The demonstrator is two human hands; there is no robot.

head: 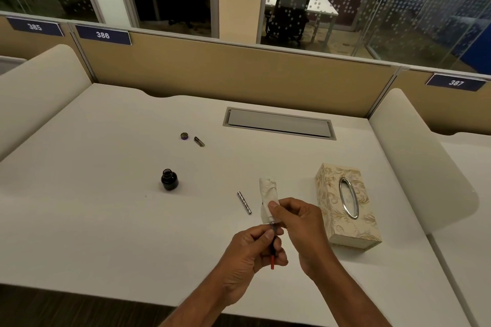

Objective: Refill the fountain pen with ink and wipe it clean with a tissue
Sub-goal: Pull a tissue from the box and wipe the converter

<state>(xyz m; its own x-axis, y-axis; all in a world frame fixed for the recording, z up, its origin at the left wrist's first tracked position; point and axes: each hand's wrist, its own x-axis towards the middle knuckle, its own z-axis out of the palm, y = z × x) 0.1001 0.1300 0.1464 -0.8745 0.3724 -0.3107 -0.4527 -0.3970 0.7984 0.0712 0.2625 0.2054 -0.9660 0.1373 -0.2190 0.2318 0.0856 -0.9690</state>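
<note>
Fountain pen (273,245): inner section only, dark with a red end pointing down toward the person; held above the near part of the table, between the two hands. Its tip is buried in the tissue and cannot be seen.

Tissue (268,200): white, crumpled into a loose roll, standing up and away from the pen's front end, wrapped around it.

Left hand (249,252): fingers curled and pinching the pen's lower part, thumb on top.

Right hand (297,223): thumb and fingertips closed on the tissue where it covers the pen's front.

Pen barrel (244,202): silver, patterned, lying flat on the table just left of the tissue, untouched.

Ink bottle (169,179): small, dark, upright, mouth uncovered; well left of the hands.

Bottle cap (184,136): round, lying farther back on the table, with a small metal pen cap (199,141) just beside it; details too small to make out.

Tissue box (346,206): cream with gold floral print and an oval metal-rimmed opening, on the table right of the hands.

Table (106,220): white, smooth, with a grey cable hatch (279,123) set into its back part.

Room: tan partition (239,71) behind the table bearing number plates 385, 386 and 387; glass walls with dotted film beyond, dim offices behind them. Both forearms run off the bottom edge.
</note>
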